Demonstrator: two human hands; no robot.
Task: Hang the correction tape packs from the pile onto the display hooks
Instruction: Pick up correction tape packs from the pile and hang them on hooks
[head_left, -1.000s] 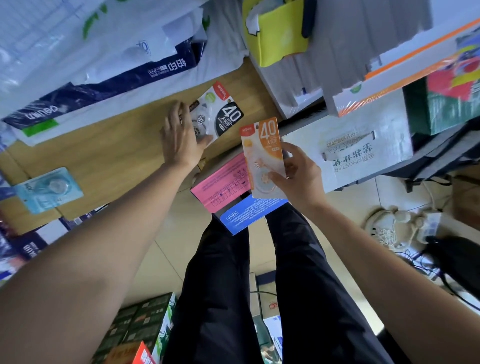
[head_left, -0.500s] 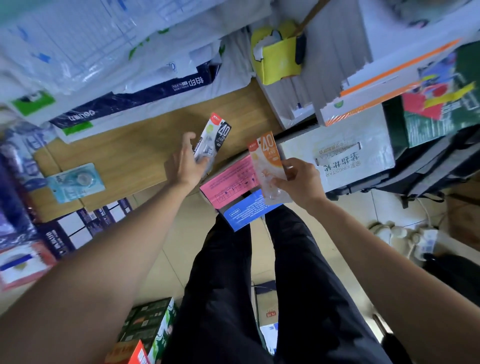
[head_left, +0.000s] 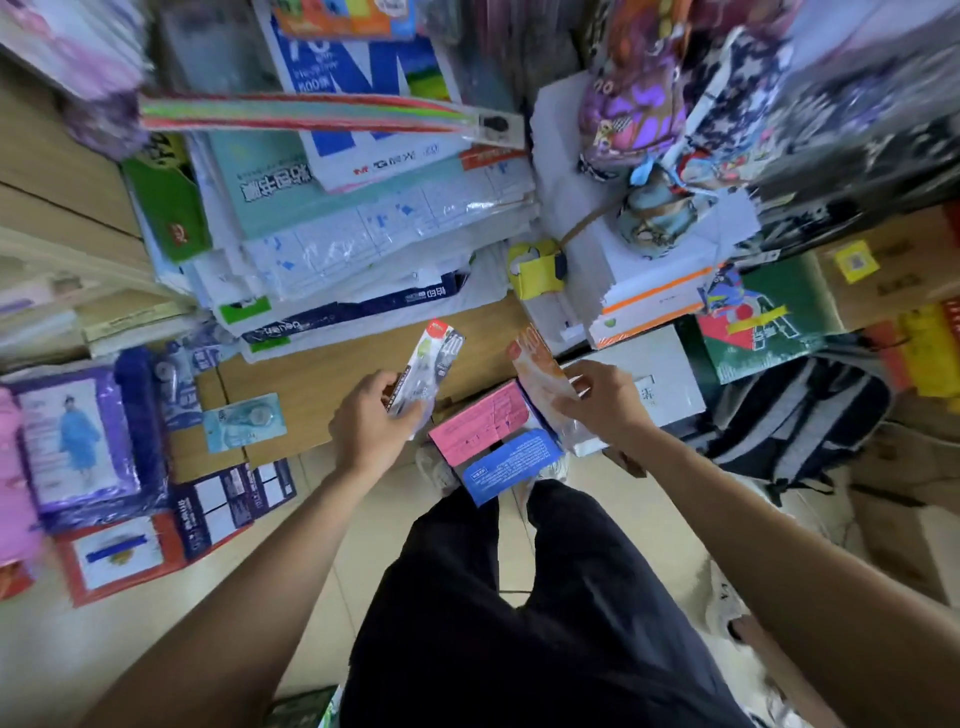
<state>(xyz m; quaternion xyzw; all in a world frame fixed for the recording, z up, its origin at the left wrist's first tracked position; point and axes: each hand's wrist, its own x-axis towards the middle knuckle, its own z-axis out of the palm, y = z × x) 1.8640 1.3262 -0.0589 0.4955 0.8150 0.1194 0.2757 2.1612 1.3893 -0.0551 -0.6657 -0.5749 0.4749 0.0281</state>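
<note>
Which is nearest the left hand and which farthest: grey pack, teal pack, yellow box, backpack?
1. grey pack: held in the left hand.
2. teal pack: on the table, leftward.
3. yellow box: farther back, right.
4. backpack: far right.

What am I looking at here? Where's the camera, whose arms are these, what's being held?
There is no machine here. A person works with bare hands, and the single camera sits on their head, looking forward and down. That is why both arms come in from the bottom edge, and why the wide lens bends the picture at the sides.

The left hand grips a grey-and-white correction tape pack, held up over the wooden surface. The right hand pinches an orange pack above a pink-and-blue box. One teal pack lies flat on the wood, further left. Beyond it are stacked paper packs. The person's black trousers fill the lower middle. No display hooks can be made out in this view.
</note>
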